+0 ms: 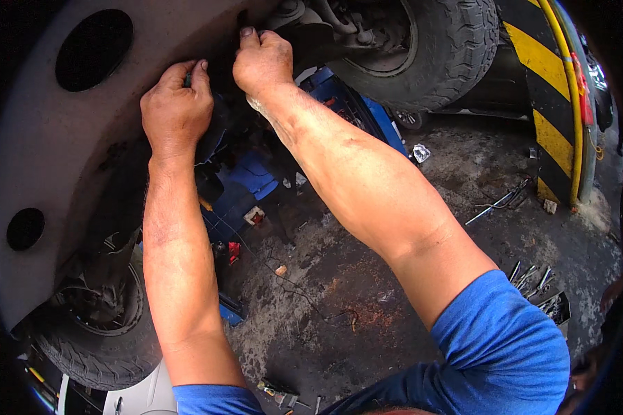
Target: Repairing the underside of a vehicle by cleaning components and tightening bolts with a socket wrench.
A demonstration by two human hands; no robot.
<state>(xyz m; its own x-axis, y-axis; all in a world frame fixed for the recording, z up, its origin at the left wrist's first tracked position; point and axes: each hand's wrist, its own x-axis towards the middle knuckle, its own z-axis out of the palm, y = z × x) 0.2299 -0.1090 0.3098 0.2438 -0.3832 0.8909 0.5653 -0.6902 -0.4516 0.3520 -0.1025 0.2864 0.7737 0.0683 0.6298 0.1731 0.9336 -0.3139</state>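
Observation:
Both my arms reach up to a grey-brown metal plate on the underside of a vehicle. My left hand is closed by the plate's edge, thumb and forefinger pinched together. Between those fingers shows a bit of something small, dark and greenish, too hidden to name. To its right, my right hand is closed in a fist near the plate's far end, below a small dark hole. Whatever it grips is concealed by the fingers. Dark shadow fills the gap between the hands.
A knobbly tyre hangs at upper right, another tyre at lower left. A yellow-and-black striped post stands at right. Blue metal equipment is beneath. The stained floor holds a long rod, a cable and several tools.

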